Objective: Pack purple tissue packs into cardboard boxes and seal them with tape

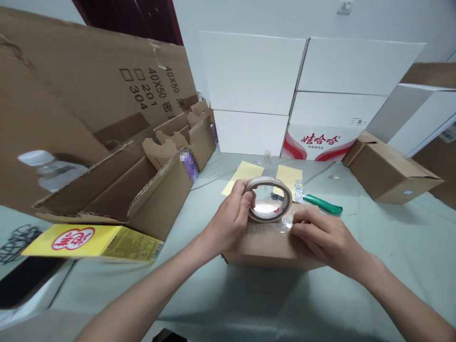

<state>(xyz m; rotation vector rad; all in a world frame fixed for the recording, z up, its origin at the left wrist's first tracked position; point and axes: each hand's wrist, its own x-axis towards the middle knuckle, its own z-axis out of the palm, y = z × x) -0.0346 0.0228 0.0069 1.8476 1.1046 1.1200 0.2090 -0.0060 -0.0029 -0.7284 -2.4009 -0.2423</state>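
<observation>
My left hand (228, 221) is shut around a roll of clear packing tape (285, 202), holding it upright just above a small cardboard box (267, 249). A strip of clear tape (287, 224) runs from the roll onto the box top, and its end looks crumpled. My right hand (327, 237) rests on the box's right side, fingertips against that strip, with nothing visibly held. A green utility knife (322, 203) lies just beyond my right hand, its blade pointing left. Two yellow paper sheets (244, 176) lie behind the roll.
Large flattened cardboard (71, 95) and a slotted carton (142, 190) fill the left, with a plastic bottle (52, 171) and yellow packaging (71, 240) nearby. White boxes (249, 76) stand stacked behind. A brown carton (392, 171) sits right.
</observation>
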